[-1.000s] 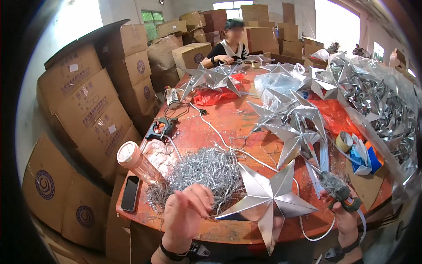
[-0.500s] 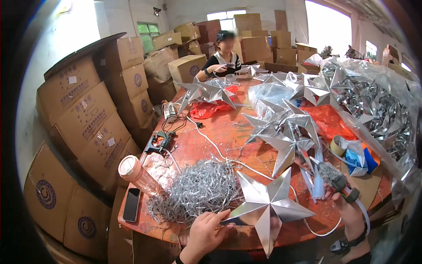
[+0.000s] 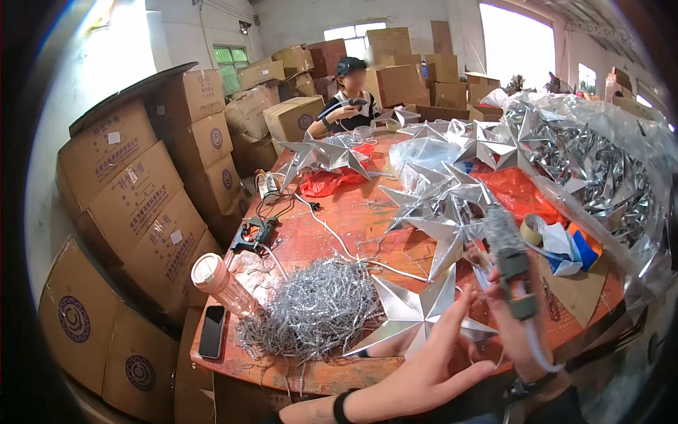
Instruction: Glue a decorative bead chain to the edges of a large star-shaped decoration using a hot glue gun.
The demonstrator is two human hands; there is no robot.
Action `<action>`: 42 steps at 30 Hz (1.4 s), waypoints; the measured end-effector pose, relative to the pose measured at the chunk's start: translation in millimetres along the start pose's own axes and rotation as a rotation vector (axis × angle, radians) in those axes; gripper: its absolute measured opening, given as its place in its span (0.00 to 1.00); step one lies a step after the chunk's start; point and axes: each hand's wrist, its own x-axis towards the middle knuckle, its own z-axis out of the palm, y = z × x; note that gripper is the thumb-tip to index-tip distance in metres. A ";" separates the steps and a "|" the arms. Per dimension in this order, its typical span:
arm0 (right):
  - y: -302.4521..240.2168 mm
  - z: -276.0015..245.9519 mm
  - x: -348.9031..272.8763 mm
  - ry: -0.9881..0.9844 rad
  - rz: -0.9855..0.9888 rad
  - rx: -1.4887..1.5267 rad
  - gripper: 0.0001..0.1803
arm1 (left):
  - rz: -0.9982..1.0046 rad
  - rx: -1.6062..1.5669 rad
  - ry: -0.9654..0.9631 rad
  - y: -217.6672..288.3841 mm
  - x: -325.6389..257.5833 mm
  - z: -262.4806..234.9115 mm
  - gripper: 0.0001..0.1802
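Note:
A silver five-pointed star (image 3: 424,314) lies on the near edge of the red table, partly covered by my left hand. My left hand (image 3: 424,364) reaches across the star's right side, thumb and fingers spread, with nothing visible in it. To the right, my right hand (image 3: 519,332) grips a hot glue gun (image 3: 510,251) that is wrapped in grey fuzz, its glue stick trailing from the back. Left of the star sits a tangled heap of silver tinsel (image 3: 318,311). More silver stars (image 3: 452,212) are piled just beyond.
A pink bottle (image 3: 224,286), a phone (image 3: 212,331) and another glue gun (image 3: 256,234) occupy the left side. A white cord (image 3: 332,237) crosses the table. A tape roll (image 3: 532,230) and a plastic bag of stars (image 3: 600,155) are at right. A co-worker (image 3: 349,99) sits opposite.
My left hand has let go of the star's left point and moved right across it. My right hand has lifted the glue gun and moved it left and nearer. The star has shifted slightly left.

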 end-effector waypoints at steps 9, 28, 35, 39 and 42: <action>-7.0 35.8 8.3 0.383 -0.061 0.040 0.22 | 0.070 -0.036 0.267 -5.6 9.2 30.0 0.14; 2.4 -56.5 42.3 0.004 0.175 0.792 0.20 | 1.070 -0.594 0.518 57.5 -111.1 -249.6 0.08; -0.5 -49.6 48.0 0.054 0.097 0.814 0.19 | 0.499 0.503 0.935 13.4 -24.9 -116.5 0.13; -5.6 -33.9 42.9 0.009 0.119 0.851 0.18 | 0.476 0.628 0.454 27.9 17.1 -44.7 0.03; -13.1 -26.7 34.7 -0.002 0.076 0.808 0.18 | 0.519 0.796 0.170 36.8 46.9 -15.4 0.12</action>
